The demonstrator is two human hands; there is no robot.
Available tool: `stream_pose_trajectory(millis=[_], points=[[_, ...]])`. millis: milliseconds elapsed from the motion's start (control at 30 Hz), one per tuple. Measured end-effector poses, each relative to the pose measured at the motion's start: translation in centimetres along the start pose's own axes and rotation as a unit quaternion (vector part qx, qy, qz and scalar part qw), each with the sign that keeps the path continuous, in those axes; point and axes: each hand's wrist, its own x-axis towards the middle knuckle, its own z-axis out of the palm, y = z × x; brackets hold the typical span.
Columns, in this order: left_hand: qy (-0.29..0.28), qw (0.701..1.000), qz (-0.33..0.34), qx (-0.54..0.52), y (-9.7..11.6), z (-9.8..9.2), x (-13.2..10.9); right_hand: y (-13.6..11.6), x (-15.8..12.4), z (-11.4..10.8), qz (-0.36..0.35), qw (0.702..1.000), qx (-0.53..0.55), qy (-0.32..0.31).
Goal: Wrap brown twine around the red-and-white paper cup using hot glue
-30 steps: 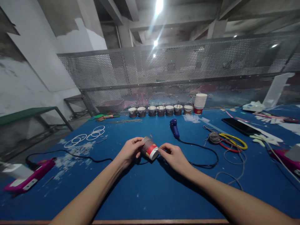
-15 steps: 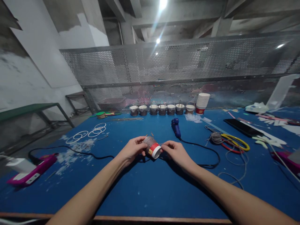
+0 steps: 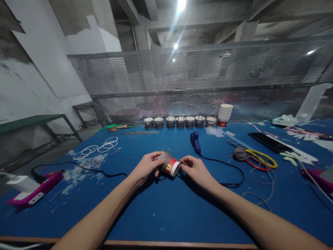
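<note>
My left hand (image 3: 146, 168) is closed around a paper cup (image 3: 172, 167) tilted on its side, its open mouth facing right and towards me. Grey cord (image 3: 164, 159) is wound around the cup's lower part, while a red band with a yellow mark and the white rim stay bare. Just right of the rim, my right hand (image 3: 195, 171) pinches with thumb and fingers. A thin strand of the cord appears to run from the cup into that pinch, though the fingertips hide most of it.
Behind the hands lies a blue glue gun (image 3: 195, 141) with a black cable. Several cord-wrapped cups (image 3: 180, 122) and a cup stack (image 3: 224, 115) line the back. Right are a cord ball (image 3: 239, 153), coloured rings (image 3: 262, 158) and a phone (image 3: 269, 141); left, white rings (image 3: 85, 152) and a power strip (image 3: 39, 191).
The cup has turned slightly in my left hand, so more of the yellow mark shows. My right hand has barely shifted beside the rim.
</note>
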Motion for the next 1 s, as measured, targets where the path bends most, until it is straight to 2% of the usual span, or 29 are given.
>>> stream_pose_trajectory(millis=[167,233,267,333,400,467,667,833,1000], points=[[-0.03,0.997,-0.023,-0.064,0.2,0.0,0.0,0.0,-0.5,-0.3,-0.115,0.989,-0.087,0.018],[-0.049,0.993,-0.029,-0.103,0.5,0.0,-0.2,-0.3,-0.5,-0.5,-0.124,0.989,-0.068,0.032],[-0.058,0.99,-0.029,-0.122,0.7,0.0,-0.3,-0.5,-0.5,-0.6,-0.108,0.993,-0.041,0.038],[-0.074,0.985,-0.026,-0.151,0.9,0.0,-0.5,-1.0,-0.3,-0.7,-0.021,0.998,0.053,0.039],[-0.083,0.983,-0.015,-0.165,1.0,-0.1,-0.6,-1.3,-0.1,-0.8,0.08,0.986,0.147,0.026],[-0.095,0.983,-0.001,-0.157,1.0,-0.3,-0.6,-1.3,0.1,-0.8,0.142,0.969,0.203,0.006],[-0.133,0.988,0.048,-0.059,0.6,-0.2,-1.0,-1.0,0.4,-0.7,0.207,0.939,0.272,-0.039],[-0.094,0.994,0.06,0.007,0.8,0.0,-1.3,-1.4,0.0,-0.6,0.23,0.925,0.296,-0.066],[-0.067,0.996,0.062,0.002,0.9,0.0,-1.1,-1.6,-0.3,-0.5,0.212,0.933,0.282,-0.065]])
